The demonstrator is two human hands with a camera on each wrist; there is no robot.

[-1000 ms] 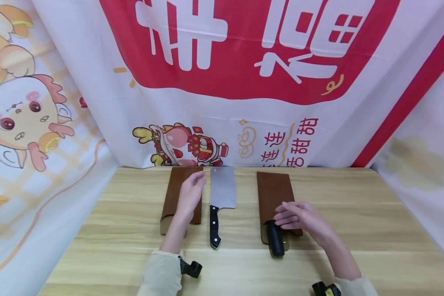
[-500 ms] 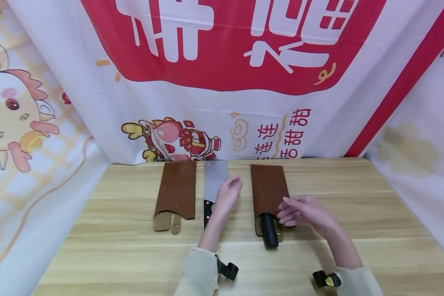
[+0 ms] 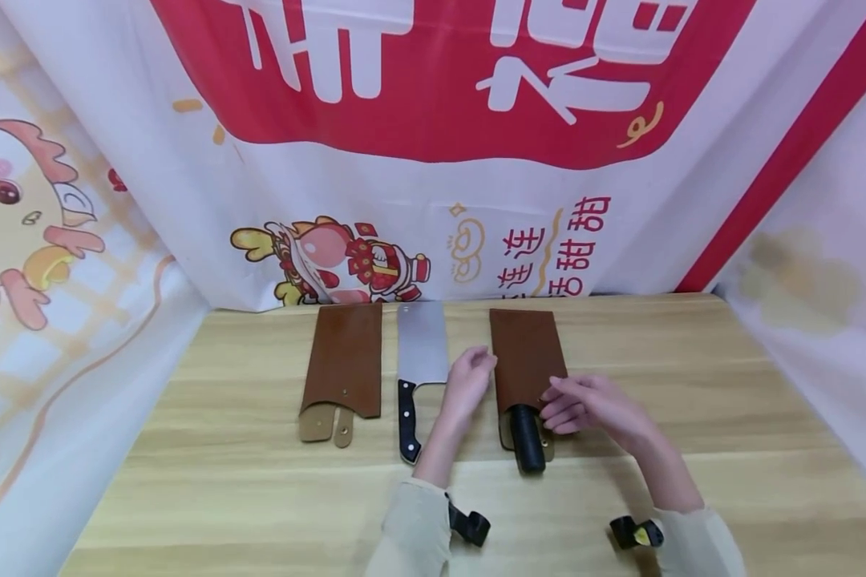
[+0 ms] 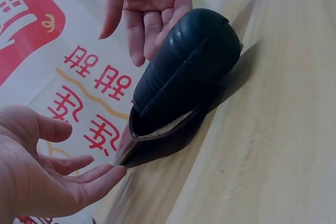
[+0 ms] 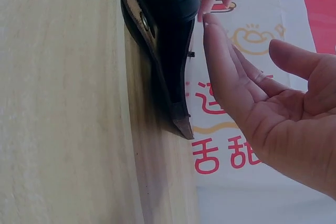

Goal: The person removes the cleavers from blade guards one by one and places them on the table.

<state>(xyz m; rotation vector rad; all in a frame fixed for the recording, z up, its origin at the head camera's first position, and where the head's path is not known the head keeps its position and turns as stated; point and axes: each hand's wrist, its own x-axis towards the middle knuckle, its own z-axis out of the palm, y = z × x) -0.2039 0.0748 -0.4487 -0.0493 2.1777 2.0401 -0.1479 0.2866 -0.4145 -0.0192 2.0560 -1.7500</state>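
Observation:
My left hand (image 3: 469,381) hovers at the left edge of the right-hand brown leather sheath (image 3: 525,349), its fingers loosely bent with nothing in them. On the sheath's other side is my right hand (image 3: 588,407), fingers extended close to the black handle (image 3: 528,439) that sticks out of the sheath's mouth. The blade inside is hidden. In the left wrist view the handle (image 4: 184,66) lies between both hands; in the right wrist view my right palm (image 5: 283,108) is empty and relaxed. A cleaver (image 3: 422,344) with a riveted black handle lies bare to the left of my left hand.
A second brown sheath (image 3: 342,353), with its strap hanging undone, lies left of the cleaver. All rest on a wood-grain table (image 3: 224,481). A printed cloth (image 3: 418,184) hangs along the table's back edge, and more cloth lines both sides.
My left hand has moved right, from over the left sheath across the cleaver to the right sheath. My right hand has stayed beside the black handle. The head view has shifted slightly.

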